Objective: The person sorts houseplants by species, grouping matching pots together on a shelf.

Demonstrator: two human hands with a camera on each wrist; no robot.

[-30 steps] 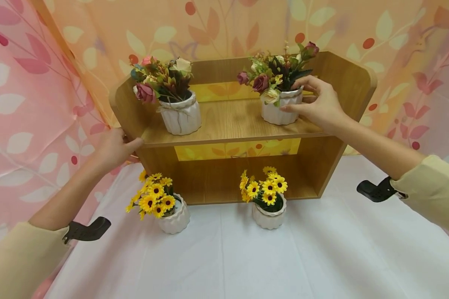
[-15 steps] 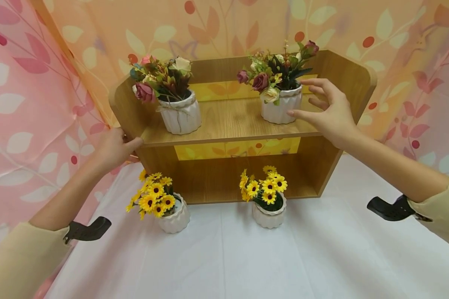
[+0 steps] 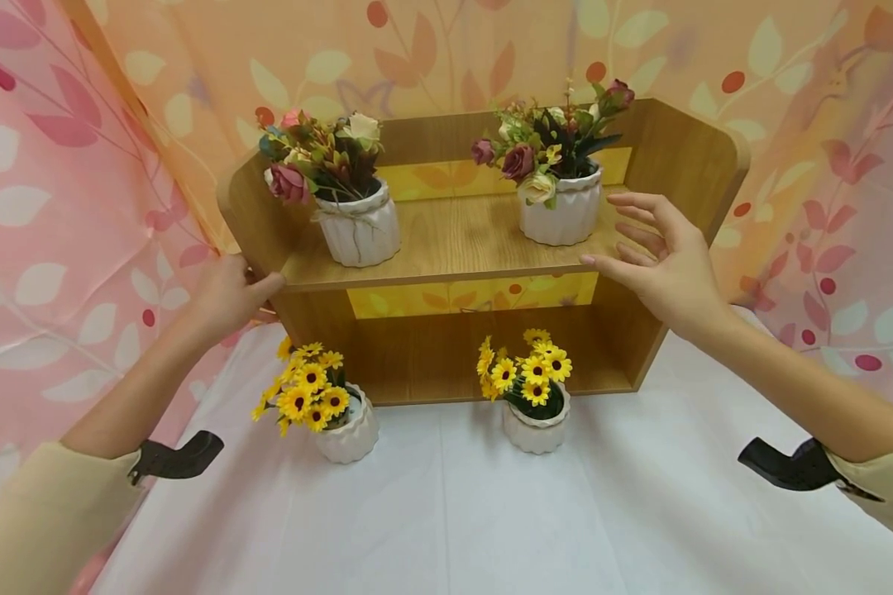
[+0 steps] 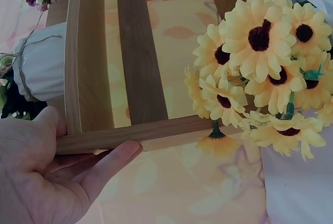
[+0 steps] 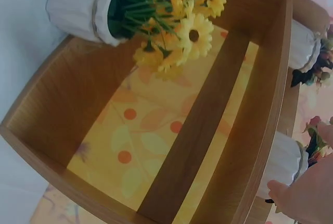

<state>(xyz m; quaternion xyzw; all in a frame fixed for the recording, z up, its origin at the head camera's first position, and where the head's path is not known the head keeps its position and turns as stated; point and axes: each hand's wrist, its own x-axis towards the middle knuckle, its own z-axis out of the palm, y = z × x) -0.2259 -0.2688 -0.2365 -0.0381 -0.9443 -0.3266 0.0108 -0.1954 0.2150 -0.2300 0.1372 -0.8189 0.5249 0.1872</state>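
A two-tier wooden shelf (image 3: 461, 273) stands on the table. My left hand (image 3: 226, 302) grips its left side panel; in the left wrist view the thumb and fingers lie on opposite faces of the board edge. On the upper tier, the right-hand white pot of roses (image 3: 560, 211) stands upright. My right hand (image 3: 673, 264) is beside that pot, apart from it, fingers spread and holding nothing. At the upper tier's left stands another white pot of mixed roses (image 3: 360, 227), with twine round it. The right wrist view shows only part of my right hand (image 5: 304, 195).
Before the shelf, on the white tablecloth (image 3: 446, 512), stand a left pot of yellow sunflowers (image 3: 348, 434) and a right pot of yellow sunflowers (image 3: 537, 428). A floral curtain (image 3: 446, 58) hangs behind.
My right hand has let go of the right-hand rose pot and moved right and down, its fingers spreading. My left hand and the pots have stayed in place.
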